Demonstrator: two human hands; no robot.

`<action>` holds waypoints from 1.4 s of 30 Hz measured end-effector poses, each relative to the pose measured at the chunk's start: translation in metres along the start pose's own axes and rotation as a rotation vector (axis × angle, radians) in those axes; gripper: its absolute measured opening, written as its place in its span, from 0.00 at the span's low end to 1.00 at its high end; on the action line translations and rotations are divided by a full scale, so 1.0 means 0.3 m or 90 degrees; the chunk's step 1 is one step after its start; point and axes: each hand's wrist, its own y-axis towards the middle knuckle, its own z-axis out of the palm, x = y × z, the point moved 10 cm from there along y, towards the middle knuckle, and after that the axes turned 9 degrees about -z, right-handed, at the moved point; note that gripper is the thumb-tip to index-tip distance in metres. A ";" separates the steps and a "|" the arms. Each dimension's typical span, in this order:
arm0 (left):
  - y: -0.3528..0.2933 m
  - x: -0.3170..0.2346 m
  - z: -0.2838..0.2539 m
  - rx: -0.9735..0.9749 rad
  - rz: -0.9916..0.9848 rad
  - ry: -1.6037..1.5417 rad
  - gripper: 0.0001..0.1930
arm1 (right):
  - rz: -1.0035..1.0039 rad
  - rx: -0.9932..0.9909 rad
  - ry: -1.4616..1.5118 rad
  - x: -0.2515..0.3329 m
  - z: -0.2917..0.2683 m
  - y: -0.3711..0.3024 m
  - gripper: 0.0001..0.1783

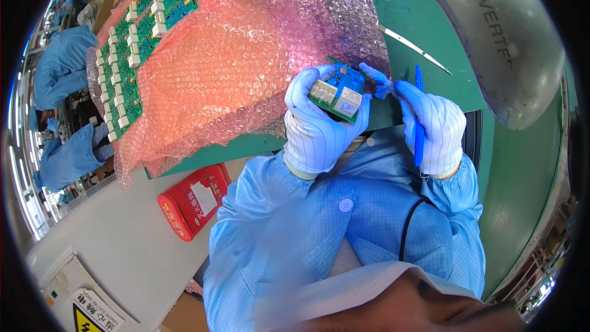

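Note:
My left hand, in a white striped glove, grips a small green circuit board by its edges. White block-shaped components and a larger white, labelled one stand on it. My right hand, gloved too, is just to the right of the board, apart from its main part. A slim blue pen stands nearly upright in the picture, held in the right hand. Its fingers are bent around it, and one bluish fingertip reaches toward the board's right side.
Pink bubble wrap covers much of the green bench mat. Several circuit boards lie in rows on it at the left. Silver tweezers rest beyond my hands. A grey lamp head overhangs the right. A red box sits lower left. People in blue work far left.

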 end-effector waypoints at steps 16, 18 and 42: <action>0.014 -0.053 0.000 -0.006 0.041 -0.029 0.36 | -0.039 0.026 -0.100 0.050 0.028 0.027 0.19; -0.022 0.003 0.008 -0.039 0.030 0.019 0.36 | -0.044 0.042 -0.110 0.059 0.040 0.034 0.19; -0.005 -0.009 0.007 -0.007 -0.003 -0.004 0.40 | -0.025 0.013 -0.136 0.045 0.011 0.005 0.18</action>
